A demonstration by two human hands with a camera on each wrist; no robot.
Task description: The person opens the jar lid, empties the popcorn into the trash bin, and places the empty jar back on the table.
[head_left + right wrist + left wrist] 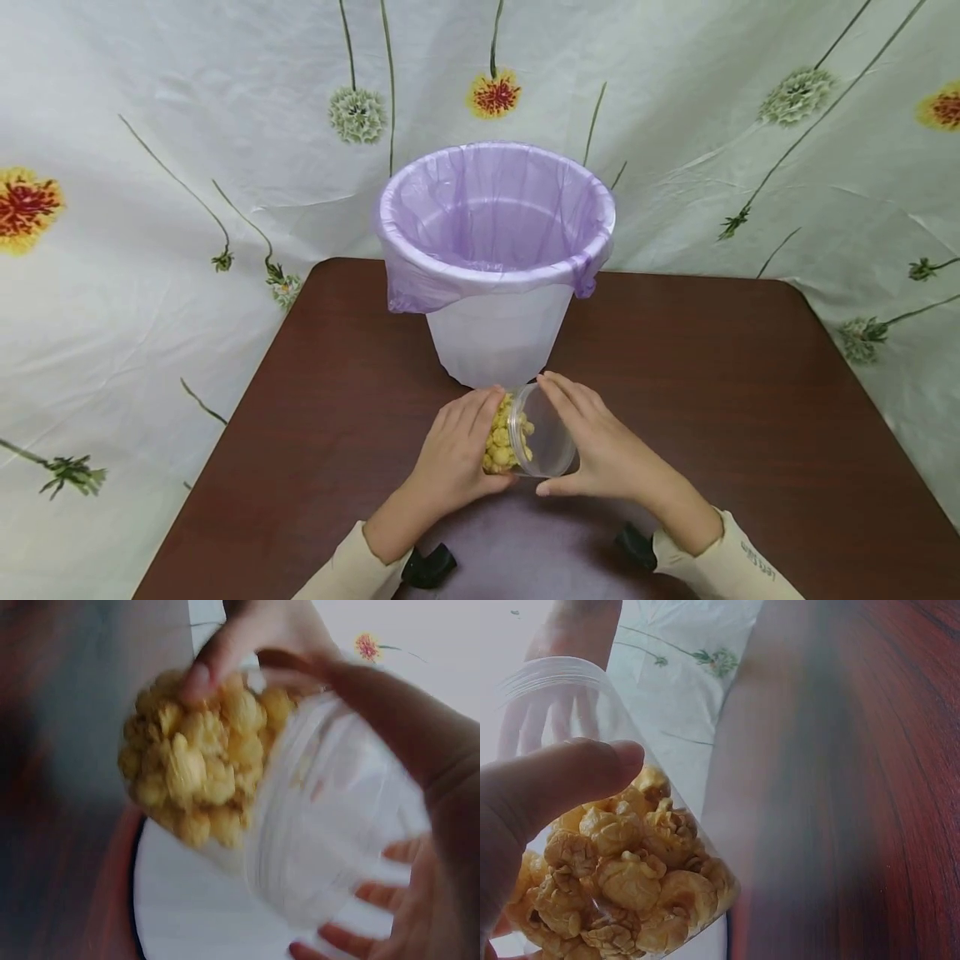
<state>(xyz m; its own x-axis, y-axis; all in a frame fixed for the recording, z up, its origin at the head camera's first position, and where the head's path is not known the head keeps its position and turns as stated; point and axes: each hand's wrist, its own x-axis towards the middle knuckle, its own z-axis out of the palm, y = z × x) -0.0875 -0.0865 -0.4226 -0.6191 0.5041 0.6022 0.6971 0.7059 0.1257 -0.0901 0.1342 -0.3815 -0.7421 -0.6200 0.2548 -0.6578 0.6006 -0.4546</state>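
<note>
A clear plastic jar [501,446] of yellow popcorn [619,892] lies sideways between the two hands, in front of the bin. My left hand [455,442] grips its popcorn-filled end, thumb along the near side in the left wrist view. My right hand [600,446] holds round the clear end [553,437], fingers at the top and thumb below. A ridged ring divides the two ends. I cannot tell whether the clear end is a separate piece. In the right wrist view the right fingers [382,896] spread along the clear end.
A white bin [502,329] with a purple liner [495,208] stands at the back of the dark brown table [712,375]. Behind hangs a white flowered cloth [255,100]. Black straps [429,567] show at both wrists, below cream sleeves.
</note>
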